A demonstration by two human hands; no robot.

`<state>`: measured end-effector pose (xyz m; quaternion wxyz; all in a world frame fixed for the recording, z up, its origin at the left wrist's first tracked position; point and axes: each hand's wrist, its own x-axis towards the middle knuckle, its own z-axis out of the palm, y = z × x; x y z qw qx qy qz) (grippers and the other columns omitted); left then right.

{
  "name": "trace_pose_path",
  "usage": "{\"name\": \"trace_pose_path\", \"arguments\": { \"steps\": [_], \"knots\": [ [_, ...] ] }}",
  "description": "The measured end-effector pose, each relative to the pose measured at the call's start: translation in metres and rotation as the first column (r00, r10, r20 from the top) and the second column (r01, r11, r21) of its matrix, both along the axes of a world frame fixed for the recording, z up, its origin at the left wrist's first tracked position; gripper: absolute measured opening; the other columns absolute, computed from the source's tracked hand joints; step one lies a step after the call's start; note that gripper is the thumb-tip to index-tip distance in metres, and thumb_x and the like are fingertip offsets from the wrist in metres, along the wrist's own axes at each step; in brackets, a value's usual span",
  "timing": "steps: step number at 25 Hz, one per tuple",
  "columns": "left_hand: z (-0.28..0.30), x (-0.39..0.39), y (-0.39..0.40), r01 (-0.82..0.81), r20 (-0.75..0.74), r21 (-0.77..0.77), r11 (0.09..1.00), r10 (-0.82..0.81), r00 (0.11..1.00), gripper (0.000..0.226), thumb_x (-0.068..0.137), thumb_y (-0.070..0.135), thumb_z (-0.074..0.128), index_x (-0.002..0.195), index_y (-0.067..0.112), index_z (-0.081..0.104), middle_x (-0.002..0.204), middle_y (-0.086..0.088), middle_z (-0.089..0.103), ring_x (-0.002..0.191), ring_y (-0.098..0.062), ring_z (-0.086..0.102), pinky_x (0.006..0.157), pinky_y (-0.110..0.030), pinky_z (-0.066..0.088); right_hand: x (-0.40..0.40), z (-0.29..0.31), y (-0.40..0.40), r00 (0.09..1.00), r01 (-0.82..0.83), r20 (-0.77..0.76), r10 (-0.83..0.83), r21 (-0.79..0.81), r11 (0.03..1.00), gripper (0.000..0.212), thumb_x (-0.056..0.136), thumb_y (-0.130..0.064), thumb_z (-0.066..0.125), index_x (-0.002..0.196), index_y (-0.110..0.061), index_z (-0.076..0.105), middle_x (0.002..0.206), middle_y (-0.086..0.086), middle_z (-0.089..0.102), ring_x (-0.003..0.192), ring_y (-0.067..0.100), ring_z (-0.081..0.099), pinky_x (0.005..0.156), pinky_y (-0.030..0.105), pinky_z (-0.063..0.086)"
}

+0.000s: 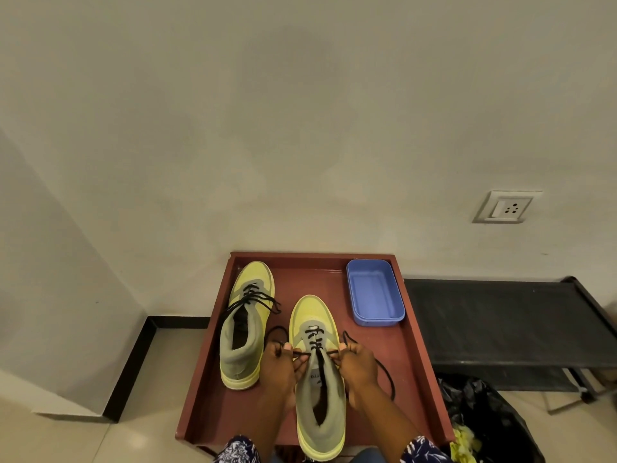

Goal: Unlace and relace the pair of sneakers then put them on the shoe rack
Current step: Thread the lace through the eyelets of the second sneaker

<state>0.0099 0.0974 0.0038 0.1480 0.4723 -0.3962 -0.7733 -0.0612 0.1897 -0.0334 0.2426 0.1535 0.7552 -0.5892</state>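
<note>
Head camera view, looking down on a reddish-brown tray table set against a pale wall: a person works the black lace of a yellow-and-grey sneaker standing toe-away at the near middle of the tray, its heel overhanging the near edge. The left hand has its fingers curled, pinching one lace end at the left side of the eyelets, while the right hand pinches the other end at the right side; both strands run taut across the tongue, and the slack of the lace trails in loops on the tray to either side of the shoe. Only the lower eyelets nearest the toe are threaded. The second sneaker sits just to the left and a little farther away, also toe-away, apart from both hands, its own black lace crossed over the tongue with loose ends spilling on both sides. A blue plastic container rests at the tray's far right corner. To the right of the tray stands a low black shoe rack, and a black plastic bag slumps on the floor in front of it. A wall socket is fixed above the rack. Patterned sleeves show at the near edge.
</note>
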Motion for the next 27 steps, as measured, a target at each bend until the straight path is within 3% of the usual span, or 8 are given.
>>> {"name": "trace_pose_path", "arguments": {
  "steps": [7,14,19,21,24,27],
  "knots": [
    [0.002,0.000,0.001,0.014,-0.013,0.016,1.000,-0.014,1.000,0.018,0.098,0.011,0.039,0.081,0.010,0.043,0.082,-0.013,0.056,0.072,-0.023,0.059,0.069,-0.031,0.050,0.002,0.004,0.002,0.999,0.038,0.039,-0.035,-0.075,0.996,0.033,0.091,-0.010,0.051,0.060,-0.010,0.061,0.075,0.012,0.068,0.073,0.024,0.060,0.076,0.041,0.052],
    [-0.004,-0.007,-0.004,0.222,0.061,-0.203,0.954,-0.214,0.975,0.009,0.092,0.006,0.052,0.085,0.001,0.055,0.074,-0.010,0.063,0.070,-0.019,0.059,0.064,-0.027,0.047,0.000,0.015,0.005,0.991,-0.128,0.009,0.131,-0.157,0.979,0.010,0.088,-0.010,0.055,0.079,-0.010,0.059,0.086,0.016,0.067,0.078,0.022,0.057,0.071,0.037,0.049],
    [-0.011,-0.012,0.001,0.312,0.196,-0.418,0.853,-0.251,0.948,0.014,0.086,0.010,0.061,0.073,0.014,0.066,0.080,-0.011,0.070,0.082,-0.025,0.065,0.081,-0.037,0.050,0.000,0.031,0.005,0.968,-0.250,-0.055,0.244,-0.220,0.943,0.024,0.089,-0.013,0.057,0.067,-0.017,0.049,0.074,0.010,0.049,0.073,0.019,0.044,0.066,0.032,0.038],
    [-0.011,-0.013,0.001,0.385,0.254,-0.475,0.791,-0.296,0.921,0.012,0.085,0.013,0.062,0.077,0.017,0.070,0.084,-0.009,0.072,0.085,-0.023,0.066,0.084,-0.036,0.052,0.000,0.036,0.003,0.956,-0.291,-0.106,0.274,-0.213,0.933,0.029,0.089,-0.013,0.056,0.062,-0.018,0.048,0.067,0.006,0.047,0.068,0.017,0.041,0.064,0.032,0.038],
    [-0.014,-0.015,-0.002,0.500,0.332,-0.536,0.680,-0.374,0.866,0.015,0.085,0.016,0.063,0.095,0.013,0.073,0.091,-0.008,0.073,0.088,-0.020,0.066,0.083,-0.033,0.051,-0.001,0.044,0.000,0.919,-0.370,-0.199,0.341,-0.133,0.920,0.022,0.090,-0.015,0.056,0.068,-0.016,0.061,0.067,0.001,0.058,0.068,0.013,0.050,0.068,0.031,0.045],
    [-0.012,-0.016,-0.002,0.577,0.371,-0.572,0.583,-0.444,0.816,0.012,0.084,0.016,0.063,0.089,0.012,0.074,0.083,-0.010,0.072,0.078,-0.017,0.064,0.075,-0.036,0.050,-0.002,0.054,-0.001,0.842,-0.471,-0.293,0.452,0.008,0.882,0.017,0.090,-0.017,0.057,0.081,-0.010,0.069,0.076,0.002,0.065,0.073,0.010,0.057,0.070,0.020,0.046]
  ]
}}
